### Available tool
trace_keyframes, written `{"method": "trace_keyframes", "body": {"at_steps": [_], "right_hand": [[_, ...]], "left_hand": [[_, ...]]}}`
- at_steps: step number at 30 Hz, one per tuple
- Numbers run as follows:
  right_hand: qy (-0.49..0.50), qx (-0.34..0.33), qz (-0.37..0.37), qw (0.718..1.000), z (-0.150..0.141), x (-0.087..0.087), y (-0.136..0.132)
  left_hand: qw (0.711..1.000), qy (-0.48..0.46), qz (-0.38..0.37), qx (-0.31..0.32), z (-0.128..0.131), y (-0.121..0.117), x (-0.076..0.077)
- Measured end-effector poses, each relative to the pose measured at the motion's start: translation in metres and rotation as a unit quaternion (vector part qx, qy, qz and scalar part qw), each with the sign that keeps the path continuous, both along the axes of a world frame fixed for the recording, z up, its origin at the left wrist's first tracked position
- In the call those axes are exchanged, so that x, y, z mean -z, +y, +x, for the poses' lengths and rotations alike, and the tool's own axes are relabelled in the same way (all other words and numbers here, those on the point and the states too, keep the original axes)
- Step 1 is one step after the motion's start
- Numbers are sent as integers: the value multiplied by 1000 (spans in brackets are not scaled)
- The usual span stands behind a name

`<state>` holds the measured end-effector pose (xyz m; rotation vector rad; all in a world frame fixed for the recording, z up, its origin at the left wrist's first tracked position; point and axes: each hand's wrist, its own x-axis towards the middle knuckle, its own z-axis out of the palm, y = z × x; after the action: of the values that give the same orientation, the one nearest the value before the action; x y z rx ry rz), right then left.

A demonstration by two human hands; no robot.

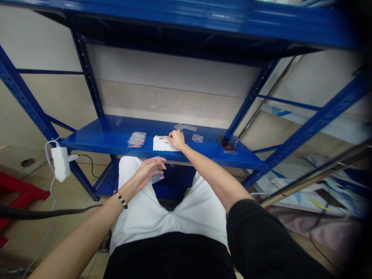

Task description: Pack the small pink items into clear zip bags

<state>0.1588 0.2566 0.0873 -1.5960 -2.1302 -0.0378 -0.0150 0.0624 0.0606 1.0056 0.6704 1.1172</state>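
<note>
My left hand (pixel 149 169) hovers over my lap and grips a small clear plastic bag (pixel 157 177). My right hand (pixel 176 138) reaches onto the blue shelf (pixel 110 133), fingers pinched at small reddish pieces lying on a white sheet (pixel 162 144). What the fingertips hold is too small to make out. A stack of small filled bags (pixel 136 140) lies to the left of the sheet. Empty clear bags (pixel 186 127) lie behind and to the right of my right hand.
Blue rack uprights (pixel 87 73) and a top shelf frame the space. A white power adapter (pixel 61 162) hangs at the left with cables. A small dark object (pixel 227 144) sits at the shelf's right end. Red plastic lies on the floor left.
</note>
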Motion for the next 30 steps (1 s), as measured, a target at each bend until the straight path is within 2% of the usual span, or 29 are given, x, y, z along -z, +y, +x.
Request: {"method": "trace_keyframes", "body": {"at_steps": [4,7,9,11,14,17,21,25,30], "right_hand": [[27,3,36,999,-4,-8,-4],[125,-16,107,986,-13,-23,-20],[205,-83,147,964,-22,-34,-46],[243,-189,150,940,-29,-43,-83],[224,-312,106,917,-31,-48,-140],[168,-357,70,916,-23,-47,-173],[103,-348,49,931,-15,-44,-175],[75,-367,10,927,-14,-45,-167],[151,-387,-68,907,-9,-42,-152]], "left_hand": [[1000,-2,5,-14,-3,-1,-1],[1000,12,18,-19,-2,2,-1],[999,37,28,-18,-1,4,-1],[997,68,36,-16,1,4,-2],[993,107,52,-25,3,-2,-4],[988,130,78,-34,5,-11,-9],[985,141,102,-14,8,-17,-12],[984,147,98,2,10,-12,-9],[992,105,73,20,10,-6,-4]]}}
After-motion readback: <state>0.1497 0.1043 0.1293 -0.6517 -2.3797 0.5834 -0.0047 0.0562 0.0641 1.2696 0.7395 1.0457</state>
